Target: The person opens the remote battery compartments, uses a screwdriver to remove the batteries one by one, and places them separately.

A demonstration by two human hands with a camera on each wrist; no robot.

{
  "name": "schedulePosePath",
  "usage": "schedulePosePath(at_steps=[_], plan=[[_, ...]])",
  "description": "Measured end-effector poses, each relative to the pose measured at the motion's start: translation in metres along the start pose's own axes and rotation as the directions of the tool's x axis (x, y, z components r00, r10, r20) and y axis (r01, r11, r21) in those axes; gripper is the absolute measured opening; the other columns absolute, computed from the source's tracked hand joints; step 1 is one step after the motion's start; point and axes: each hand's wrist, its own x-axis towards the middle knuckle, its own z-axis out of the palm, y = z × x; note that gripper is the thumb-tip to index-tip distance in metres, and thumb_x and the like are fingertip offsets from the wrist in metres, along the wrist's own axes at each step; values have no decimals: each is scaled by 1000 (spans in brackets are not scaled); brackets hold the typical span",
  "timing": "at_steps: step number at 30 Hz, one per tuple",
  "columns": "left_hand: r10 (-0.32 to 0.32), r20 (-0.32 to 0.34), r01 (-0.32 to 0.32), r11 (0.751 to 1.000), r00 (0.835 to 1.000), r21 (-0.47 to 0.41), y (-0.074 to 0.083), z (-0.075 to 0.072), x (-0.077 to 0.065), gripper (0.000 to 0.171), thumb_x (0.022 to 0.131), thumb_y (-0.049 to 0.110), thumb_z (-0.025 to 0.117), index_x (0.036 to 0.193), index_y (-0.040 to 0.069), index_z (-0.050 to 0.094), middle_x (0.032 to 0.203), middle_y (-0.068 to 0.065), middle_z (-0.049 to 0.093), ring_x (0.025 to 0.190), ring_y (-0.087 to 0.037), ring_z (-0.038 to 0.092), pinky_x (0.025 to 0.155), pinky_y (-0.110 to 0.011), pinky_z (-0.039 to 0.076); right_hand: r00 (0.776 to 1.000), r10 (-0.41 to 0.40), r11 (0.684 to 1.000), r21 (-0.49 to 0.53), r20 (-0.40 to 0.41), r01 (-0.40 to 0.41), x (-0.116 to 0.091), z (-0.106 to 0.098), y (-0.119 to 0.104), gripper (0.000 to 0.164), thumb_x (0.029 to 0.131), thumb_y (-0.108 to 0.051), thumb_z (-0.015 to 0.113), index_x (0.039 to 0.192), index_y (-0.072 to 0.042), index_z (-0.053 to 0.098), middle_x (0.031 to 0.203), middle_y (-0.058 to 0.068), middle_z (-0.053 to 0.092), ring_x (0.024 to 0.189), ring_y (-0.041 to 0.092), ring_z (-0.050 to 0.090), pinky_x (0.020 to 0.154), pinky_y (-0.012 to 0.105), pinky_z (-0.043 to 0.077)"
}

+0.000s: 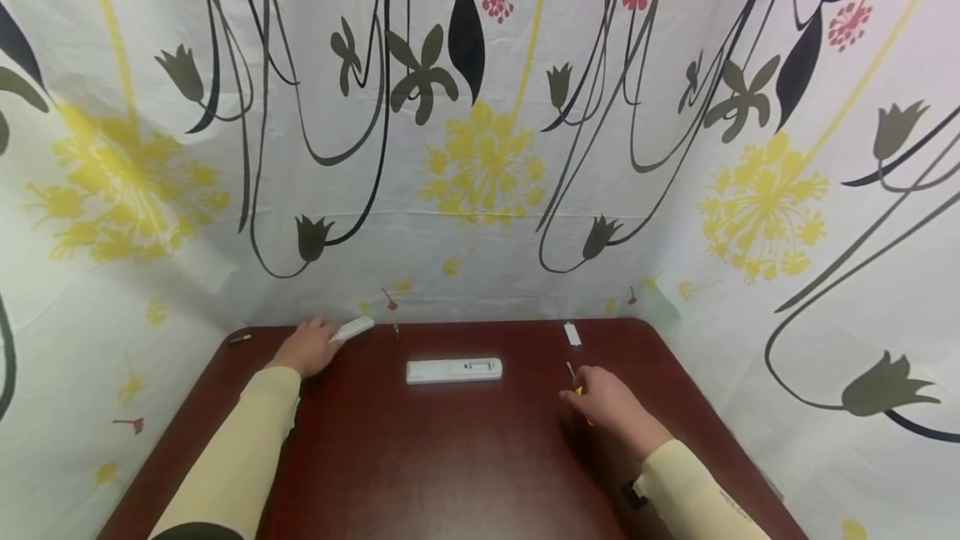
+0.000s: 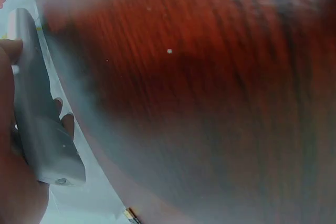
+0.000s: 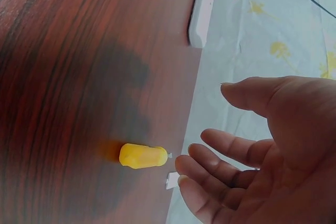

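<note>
My left hand (image 1: 306,348) grips a slim white remote control (image 1: 352,329) near the table's back left edge. From the left wrist, its smooth pale back (image 2: 39,103) shows, with the thumb on one side and fingertips (image 2: 67,124) at the other. Over the right side of the table, my right hand (image 1: 613,408) is held with its fingers loosely spread. Just beyond those fingers a screwdriver with a stubby yellow handle (image 3: 143,156) lies on the wood; the right wrist view shows a gap between it and the hand.
A second white remote (image 1: 442,372) lies mid-table, back up, its battery compartment uncovered. Behind the screwdriver is a small white cover (image 1: 572,334). One battery (image 1: 239,339) lies at the left corner, another (image 1: 397,331) by the back edge. Flower-printed curtains (image 1: 480,273) enclose the table.
</note>
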Motion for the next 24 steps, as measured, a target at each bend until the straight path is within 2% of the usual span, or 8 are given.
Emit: schedulePosePath(at_steps=[5,10,13,19,24], plan=[[28,-40,-28,1000,999,-1,1,-1,-2,48,113,28,60,150,-2,63,143,-29,58,130,-51,55,105,-68,49,1000,1,1000,-2,-1,-1,1,0,-4,21,101,-26,83,101,-8,72,78,5,62,58,20,61,60,37,51],[81,-90,-83,996,993,-23,10,-1,-5,47,112,27,64,149,-1,65,136,-25,62,123,-45,59,102,-66,51,999,-45,999,-24,-27,44,4,3,-14,18,100,-26,84,98,-12,73,89,3,69,71,18,61,67,38,54],[127,-102,-131,991,987,-34,24,-1,-5,48,111,29,66,152,3,64,134,-21,63,121,-40,60,102,-63,51,996,-76,997,-31,-39,75,6,6,-21,16,101,-26,83,97,-15,72,90,0,69,76,17,60,70,38,55],[222,-104,-227,974,969,-30,58,-3,-3,50,113,35,66,156,10,63,138,-16,63,123,-35,59,103,-59,53,991,-123,992,-40,-53,121,10,10,-32,16,101,-27,83,96,-17,70,85,-3,64,75,17,59,69,39,54],[267,-101,-270,963,958,-13,76,-5,-4,51,113,36,66,157,11,62,137,-12,63,122,-30,58,103,-55,54,987,-149,988,-51,-58,147,14,13,-40,15,102,-25,82,95,-17,70,83,-4,64,73,16,58,69,39,53]])
